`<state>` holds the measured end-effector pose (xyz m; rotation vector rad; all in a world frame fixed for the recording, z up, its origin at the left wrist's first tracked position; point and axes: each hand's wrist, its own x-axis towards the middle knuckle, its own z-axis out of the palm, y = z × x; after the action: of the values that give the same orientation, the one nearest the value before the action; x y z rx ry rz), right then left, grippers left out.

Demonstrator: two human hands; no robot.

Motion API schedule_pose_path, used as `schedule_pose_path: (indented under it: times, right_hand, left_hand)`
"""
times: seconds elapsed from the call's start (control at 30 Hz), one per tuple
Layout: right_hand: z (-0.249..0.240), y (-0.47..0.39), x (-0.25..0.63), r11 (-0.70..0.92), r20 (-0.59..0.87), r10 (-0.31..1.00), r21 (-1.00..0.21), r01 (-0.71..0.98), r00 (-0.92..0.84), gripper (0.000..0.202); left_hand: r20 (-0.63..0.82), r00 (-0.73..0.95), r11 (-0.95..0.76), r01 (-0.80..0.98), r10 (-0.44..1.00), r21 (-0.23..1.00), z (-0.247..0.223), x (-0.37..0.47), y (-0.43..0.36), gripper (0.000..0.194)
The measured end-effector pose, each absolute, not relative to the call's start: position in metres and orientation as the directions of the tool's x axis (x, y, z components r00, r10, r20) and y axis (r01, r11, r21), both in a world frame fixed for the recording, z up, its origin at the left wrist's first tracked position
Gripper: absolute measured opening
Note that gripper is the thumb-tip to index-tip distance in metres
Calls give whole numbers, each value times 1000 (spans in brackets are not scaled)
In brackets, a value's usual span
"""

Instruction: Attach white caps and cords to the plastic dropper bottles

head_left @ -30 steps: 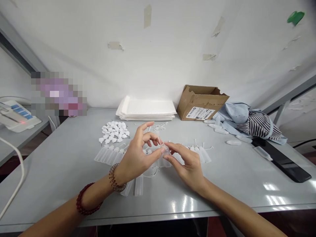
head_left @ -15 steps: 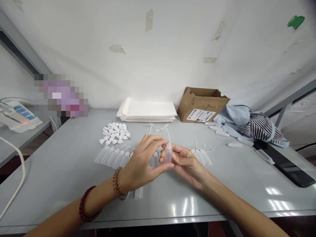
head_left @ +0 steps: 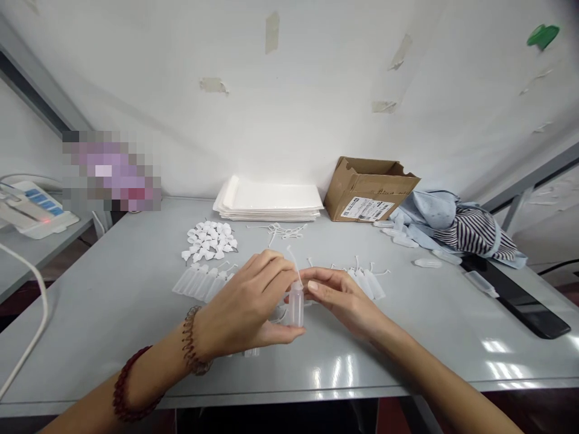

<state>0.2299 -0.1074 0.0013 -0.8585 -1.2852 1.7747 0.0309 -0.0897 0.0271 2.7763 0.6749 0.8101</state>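
A small translucent bottle (head_left: 296, 306) stands upright between the thumb and fingers of my left hand (head_left: 248, 298). From its neck a thin white strand (head_left: 293, 259) sticks up. My right hand (head_left: 339, 295) is at the bottle's right side near the neck, its fingers curled; its fingertips are partly hidden behind the bottle. Several flat translucent bottles with strands lie in a row, the left part (head_left: 199, 282) beside my left hand and the right part (head_left: 367, 283) beyond my right hand. Behind them are a pile of white caps (head_left: 209, 240) and loose white strands (head_left: 286, 231).
White envelopes (head_left: 271, 202) are stacked at the back beside an open cardboard box (head_left: 368, 190). On the right are a blue cloth (head_left: 429, 211), a striped cloth (head_left: 482, 232), loose translucent pieces (head_left: 427, 263) and a long black object (head_left: 520, 301). A white device (head_left: 38, 211) stands far left.
The bottle and my left hand have moved down and slightly left. The strand now leans left, and the fingers of my right hand have shifted to the neck.
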Motion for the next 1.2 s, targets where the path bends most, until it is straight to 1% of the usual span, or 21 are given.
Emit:
schedule_pose_path:
  times: [0.07,0.2,0.23,0.3,0.4,0.43,0.5,0.53,0.6,0.67,0.73,0.8,0.9,1.07,1.2]
  right_hand:
    - [0,-109,228,-169,-83,904,-970,-172,-419,29]
    - [-4,-113,218,-208,-115,912,-957,-201,-394,42]
    - [-4,-114,215,-210,-118,914,-956,-205,-387,43]
    - [-5,-117,212,-182,-99,922,-964,-194,-373,37]
    - [-8,-119,211,-80,-38,937,-991,-107,-348,24]
    - [-9,-119,211,-24,-5,941,-998,-50,-338,21]
    - [-13,-120,211,143,104,943,-984,103,-316,16]
    - [-15,-121,211,245,177,932,-951,190,-316,13]
    - [-19,-121,211,446,327,875,-833,328,-358,10]
    - [-22,-121,211,593,427,793,-701,395,-434,13]
    - [-25,-121,212,686,478,722,-592,423,-500,17]
    - [-27,-121,212,738,500,673,-504,449,-544,22]
    - [-29,-120,213,781,508,625,-411,471,-592,27]
    - [-33,-118,211,819,538,569,-301,488,-622,26]
    - [-32,-116,211,810,580,562,-242,534,-589,27]
  left_hand:
    - [419,783,-887,379,460,264,27,27,-99,37]
    - [335,825,-889,399,455,225,21,22,-120,44]
    - [322,825,-884,408,464,228,18,20,-124,45]
    - [305,808,-862,445,503,242,14,16,-130,44]
    - [296,753,-808,529,588,259,8,10,-134,41]
    - [294,734,-790,554,612,263,6,8,-135,41]
    - [286,709,-764,586,645,270,2,5,-134,42]
    - [281,702,-756,596,654,270,0,5,-134,43]
    - [273,702,-753,606,658,258,-3,4,-133,42]
    - [264,709,-757,609,654,237,-5,4,-133,41]
    - [254,717,-761,613,649,212,-7,4,-132,42]
    - [244,723,-763,619,647,188,-6,4,-131,43]
    - [210,730,-759,633,650,151,-3,4,-131,44]
    - [126,720,-731,676,683,99,2,7,-133,44]
    - [112,716,-724,685,689,73,0,8,-135,43]
